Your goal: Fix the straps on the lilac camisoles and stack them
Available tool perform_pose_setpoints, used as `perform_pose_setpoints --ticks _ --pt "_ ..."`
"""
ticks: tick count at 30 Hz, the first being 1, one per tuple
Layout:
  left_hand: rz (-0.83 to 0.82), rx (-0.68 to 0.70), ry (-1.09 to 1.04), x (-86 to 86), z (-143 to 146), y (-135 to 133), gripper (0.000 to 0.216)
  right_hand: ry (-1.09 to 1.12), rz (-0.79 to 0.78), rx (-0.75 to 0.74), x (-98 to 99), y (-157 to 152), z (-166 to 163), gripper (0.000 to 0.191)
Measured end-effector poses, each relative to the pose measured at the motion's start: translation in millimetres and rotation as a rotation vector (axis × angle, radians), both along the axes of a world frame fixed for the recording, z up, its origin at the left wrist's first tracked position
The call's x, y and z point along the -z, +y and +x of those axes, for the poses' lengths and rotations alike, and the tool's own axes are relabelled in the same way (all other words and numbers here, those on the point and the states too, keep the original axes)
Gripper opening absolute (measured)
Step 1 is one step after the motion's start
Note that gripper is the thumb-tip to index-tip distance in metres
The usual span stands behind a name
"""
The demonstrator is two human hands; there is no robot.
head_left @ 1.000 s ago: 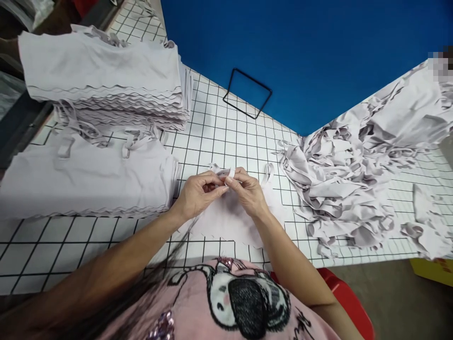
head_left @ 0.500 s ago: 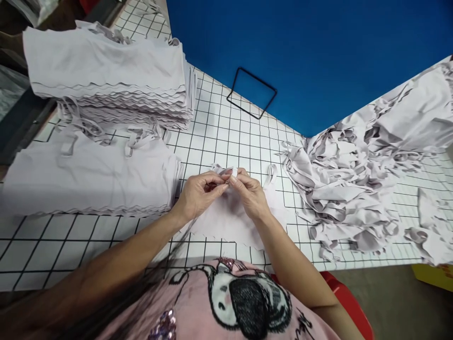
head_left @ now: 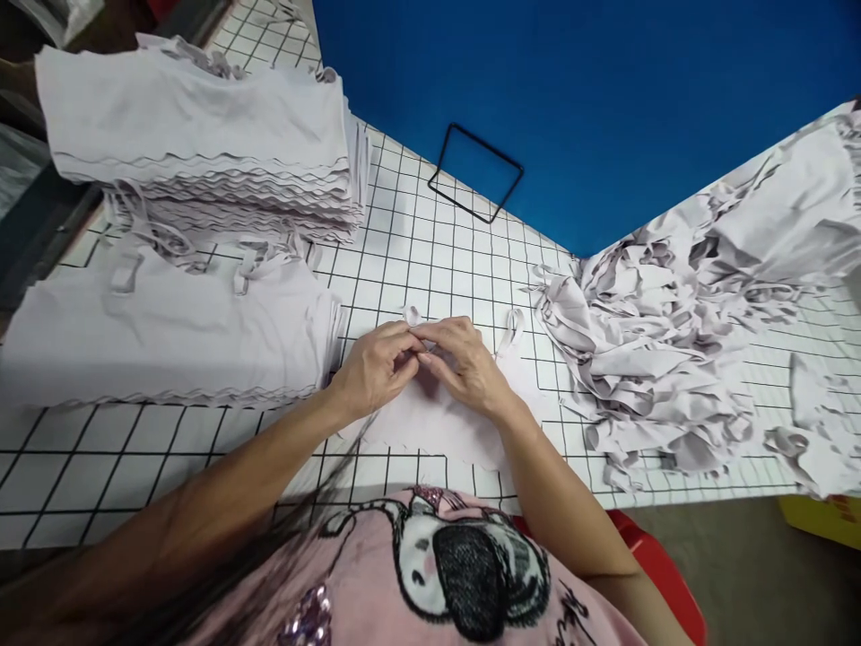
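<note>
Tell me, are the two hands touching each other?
Touching. The head view shows the fingertips of the left hand meeting those of the right hand with no gap, pinched together over the pale garment on the gridded table.

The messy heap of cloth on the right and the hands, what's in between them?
In the head view, a loose strap loop lies on the gridded table between the right hand and the messy heap; otherwise bare grid.

Wearer: pink top (head_left: 377, 583), cartoon animal print at chest, white face with a dark mesh-like patch, black outline. Pink sequin patches left of the print and just above it. Both forearms bare, no sleeves. Dark hair strands left of the print.
</note>
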State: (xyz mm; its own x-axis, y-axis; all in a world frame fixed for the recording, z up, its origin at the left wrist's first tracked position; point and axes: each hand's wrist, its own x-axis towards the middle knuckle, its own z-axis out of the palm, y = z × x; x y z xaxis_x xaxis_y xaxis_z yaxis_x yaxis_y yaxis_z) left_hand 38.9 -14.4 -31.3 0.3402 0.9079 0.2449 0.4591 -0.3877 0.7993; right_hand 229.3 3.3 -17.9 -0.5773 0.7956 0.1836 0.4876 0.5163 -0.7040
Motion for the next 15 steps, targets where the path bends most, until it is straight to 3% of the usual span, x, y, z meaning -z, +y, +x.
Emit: perform_pose_setpoints --ticks 5,11,15 --pt "0.068 0.008 0.074 3.0 -1 1 0.012 -0.032 -0.049 0.052 4.3 1 6 0.016" --pt "0.091 -0.019 0.383 8.6 3 -2 0.011 -0.014 -0.101 0.102 7.5 1 11 0.014" --pt "0.035 -0.015 0.377 11.0 4 -4 0.014 0.004 -0.152 0.123 11.3 0 9 0.014"
